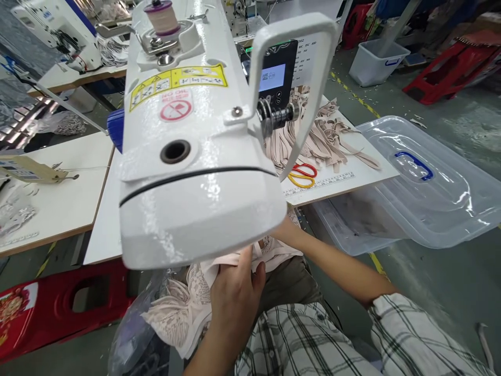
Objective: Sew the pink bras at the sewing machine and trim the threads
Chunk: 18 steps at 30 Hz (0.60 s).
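Observation:
A white sewing machine head (203, 209) fills the middle of the view and hides its needle area. Below its front edge, my left hand (237, 292) is closed on a pale beige lace bra (188, 303), with index finger and thumb on top of the cloth. The bra's cups hang to the left of that hand, over clear plastic. My right hand (287, 230) reaches in under the machine's right side, close to the bra's beige band (284, 251). Its fingers are hidden behind the machine head, so their grip does not show.
On the white table (332, 188) to the right lie beige fabric strips (324, 136) and red-and-yellow-handled scissors (303, 175). A clear lidded plastic box (442, 193) stands beyond its edge. A red stool (58, 308) is at lower left. A thread spool (162, 18) sits on the machine.

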Each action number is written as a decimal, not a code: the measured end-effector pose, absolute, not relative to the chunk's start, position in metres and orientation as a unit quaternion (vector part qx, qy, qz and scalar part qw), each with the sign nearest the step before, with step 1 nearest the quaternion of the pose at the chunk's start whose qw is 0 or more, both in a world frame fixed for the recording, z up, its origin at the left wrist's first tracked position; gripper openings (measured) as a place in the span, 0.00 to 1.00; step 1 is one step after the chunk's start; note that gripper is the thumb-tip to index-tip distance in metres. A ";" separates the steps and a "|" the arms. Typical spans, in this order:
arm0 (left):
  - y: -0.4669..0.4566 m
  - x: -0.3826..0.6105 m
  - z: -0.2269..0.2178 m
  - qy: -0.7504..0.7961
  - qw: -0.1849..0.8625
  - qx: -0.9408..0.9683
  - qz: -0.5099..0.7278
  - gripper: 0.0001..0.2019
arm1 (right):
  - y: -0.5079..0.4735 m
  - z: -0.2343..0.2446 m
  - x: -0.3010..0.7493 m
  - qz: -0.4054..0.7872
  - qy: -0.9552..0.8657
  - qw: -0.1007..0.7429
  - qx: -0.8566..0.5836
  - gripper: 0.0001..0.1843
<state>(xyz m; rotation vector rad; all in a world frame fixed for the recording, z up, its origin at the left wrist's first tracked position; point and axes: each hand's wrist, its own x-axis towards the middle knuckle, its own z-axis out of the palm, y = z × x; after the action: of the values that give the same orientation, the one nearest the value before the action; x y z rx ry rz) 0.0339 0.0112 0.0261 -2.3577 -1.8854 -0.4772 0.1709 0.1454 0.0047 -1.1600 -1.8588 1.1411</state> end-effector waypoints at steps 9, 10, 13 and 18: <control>0.012 0.029 0.029 -0.613 0.052 -0.769 -0.176 0.22 | 0.128 -0.012 0.184 0.448 -0.619 0.467 -0.445 0.24; 0.012 0.030 0.028 -0.608 0.044 -0.773 -0.179 0.23 | 0.127 -0.013 0.185 0.448 -0.617 0.468 -0.447 0.24; 0.013 0.032 0.028 -0.602 0.038 -0.774 -0.194 0.23 | 0.122 -0.015 0.189 0.454 -0.608 0.471 -0.450 0.23; 0.009 0.027 0.023 -0.603 0.055 -0.759 -0.237 0.22 | 0.114 -0.017 0.190 0.500 -0.589 0.459 -0.439 0.21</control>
<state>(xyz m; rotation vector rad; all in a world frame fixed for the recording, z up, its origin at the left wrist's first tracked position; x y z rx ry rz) 0.0274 0.0092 0.0231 -2.3059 -1.8324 -0.7201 0.1903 0.1138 -0.0172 -1.0811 -1.4511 1.2306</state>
